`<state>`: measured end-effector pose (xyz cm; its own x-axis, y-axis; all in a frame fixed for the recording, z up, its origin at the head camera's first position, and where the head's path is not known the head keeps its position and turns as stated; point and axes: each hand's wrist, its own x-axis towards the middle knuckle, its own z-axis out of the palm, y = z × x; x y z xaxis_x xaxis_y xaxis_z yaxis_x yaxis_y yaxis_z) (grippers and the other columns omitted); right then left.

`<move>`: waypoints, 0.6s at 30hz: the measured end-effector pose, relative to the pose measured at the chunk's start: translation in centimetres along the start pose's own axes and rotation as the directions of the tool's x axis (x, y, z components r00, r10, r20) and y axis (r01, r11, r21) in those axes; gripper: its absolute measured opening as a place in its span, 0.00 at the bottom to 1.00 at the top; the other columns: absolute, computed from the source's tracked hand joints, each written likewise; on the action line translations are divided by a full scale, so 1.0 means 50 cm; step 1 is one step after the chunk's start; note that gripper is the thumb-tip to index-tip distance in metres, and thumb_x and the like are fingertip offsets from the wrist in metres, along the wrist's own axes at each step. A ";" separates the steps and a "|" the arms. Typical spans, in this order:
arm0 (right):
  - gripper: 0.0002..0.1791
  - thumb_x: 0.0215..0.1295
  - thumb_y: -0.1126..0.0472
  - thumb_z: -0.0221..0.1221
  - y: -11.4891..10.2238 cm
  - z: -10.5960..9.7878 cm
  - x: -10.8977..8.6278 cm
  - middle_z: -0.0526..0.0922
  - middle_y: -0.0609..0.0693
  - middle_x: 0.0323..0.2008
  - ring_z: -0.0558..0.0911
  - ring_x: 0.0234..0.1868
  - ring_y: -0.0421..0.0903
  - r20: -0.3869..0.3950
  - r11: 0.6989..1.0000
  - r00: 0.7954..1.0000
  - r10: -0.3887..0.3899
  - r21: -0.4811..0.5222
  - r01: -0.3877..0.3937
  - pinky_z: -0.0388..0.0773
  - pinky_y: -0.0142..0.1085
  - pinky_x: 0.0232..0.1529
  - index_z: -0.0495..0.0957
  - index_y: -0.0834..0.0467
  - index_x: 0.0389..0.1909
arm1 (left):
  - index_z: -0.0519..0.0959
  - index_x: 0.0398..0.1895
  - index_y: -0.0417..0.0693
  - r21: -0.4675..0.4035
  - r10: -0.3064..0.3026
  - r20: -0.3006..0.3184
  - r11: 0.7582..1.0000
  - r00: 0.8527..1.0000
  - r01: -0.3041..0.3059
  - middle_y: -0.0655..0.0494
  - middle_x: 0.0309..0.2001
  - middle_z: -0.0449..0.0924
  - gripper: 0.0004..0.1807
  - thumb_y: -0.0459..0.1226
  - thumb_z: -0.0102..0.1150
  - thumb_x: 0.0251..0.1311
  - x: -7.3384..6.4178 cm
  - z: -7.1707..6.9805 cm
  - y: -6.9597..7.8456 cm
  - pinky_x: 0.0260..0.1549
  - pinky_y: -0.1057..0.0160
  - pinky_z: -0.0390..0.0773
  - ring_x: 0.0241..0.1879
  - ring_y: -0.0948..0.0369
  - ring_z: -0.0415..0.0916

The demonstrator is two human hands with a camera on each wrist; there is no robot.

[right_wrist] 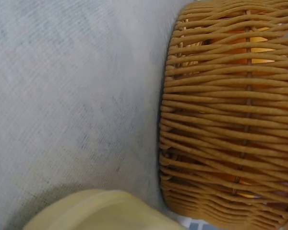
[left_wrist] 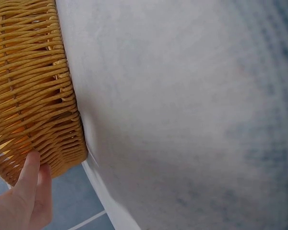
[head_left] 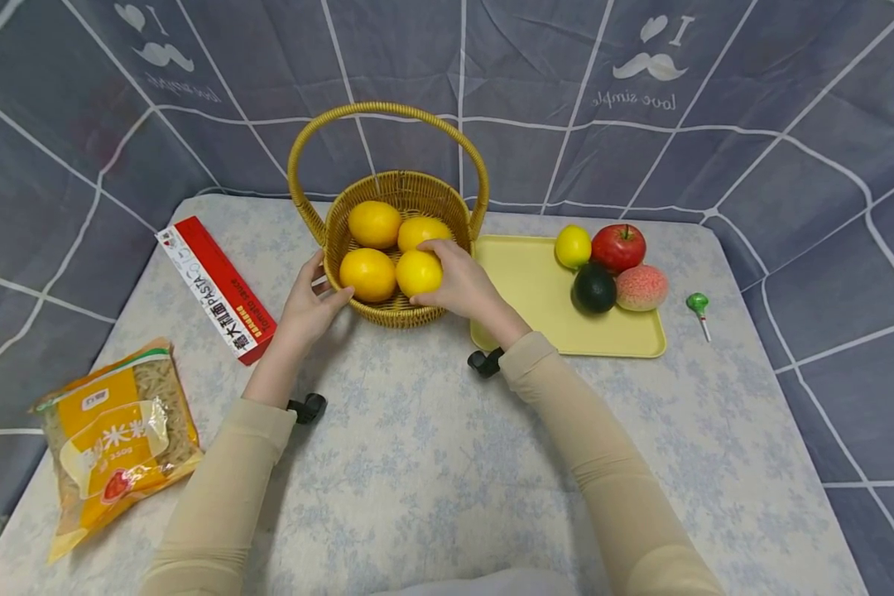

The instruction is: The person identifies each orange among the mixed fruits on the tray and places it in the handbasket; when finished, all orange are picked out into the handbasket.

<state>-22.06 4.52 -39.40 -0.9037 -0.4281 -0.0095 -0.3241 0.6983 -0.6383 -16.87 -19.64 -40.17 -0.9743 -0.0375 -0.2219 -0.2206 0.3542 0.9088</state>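
Observation:
A wicker basket (head_left: 398,316) with a tall arched handle stands at the back of the table and holds several yellow fruits, which look like lemons. My left hand (head_left: 309,305) grips the basket's left rim, thumb over the edge; in the left wrist view its fingers (left_wrist: 28,179) touch the woven outside. My right hand (head_left: 463,283) reaches over the right rim and holds the front right lemon (head_left: 417,273), which sits in the basket among the others. The right wrist view shows the basket's woven side (right_wrist: 225,110), with the right hand almost wholly out of frame.
Right of the basket, a pale yellow tray (head_left: 532,314) bears a small yellow fruit (head_left: 573,247), a red apple (head_left: 618,247), a dark green avocado (head_left: 593,289) and a pink peach (head_left: 642,288). A green lollipop (head_left: 698,305) lies farther right. A red pasta box (head_left: 219,290) and a noodle bag (head_left: 119,439) lie left.

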 end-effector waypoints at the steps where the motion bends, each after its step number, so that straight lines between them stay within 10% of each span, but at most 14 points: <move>1: 0.45 0.51 0.51 0.74 0.000 -0.001 0.000 0.68 0.53 0.68 0.69 0.67 0.52 -0.001 1.000 1.000 0.002 0.003 -0.002 0.68 0.48 0.68 0.65 0.55 0.69 | 0.35 0.80 0.56 0.004 -0.001 -0.002 1.000 1.000 0.001 0.43 0.77 0.46 0.47 0.39 0.56 0.69 0.000 0.000 0.001 0.68 0.49 0.66 0.73 0.46 0.54; 18: 0.38 0.57 0.52 0.70 0.001 -0.006 0.006 0.69 0.52 0.67 0.71 0.65 0.51 0.068 0.998 0.998 0.013 -0.057 -0.009 0.71 0.47 0.64 0.68 0.55 0.67 | 0.37 0.81 0.55 0.018 -0.019 -0.013 1.000 1.000 0.019 0.43 0.77 0.47 0.47 0.39 0.56 0.69 0.003 0.002 0.003 0.68 0.49 0.67 0.73 0.47 0.54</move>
<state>-22.42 4.61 -39.21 -0.8867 -0.4571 -0.0696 -0.3316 0.7337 -0.5931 -17.05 -19.52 -40.12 -0.9704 -0.0563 -0.2347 -0.2387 0.3700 0.8978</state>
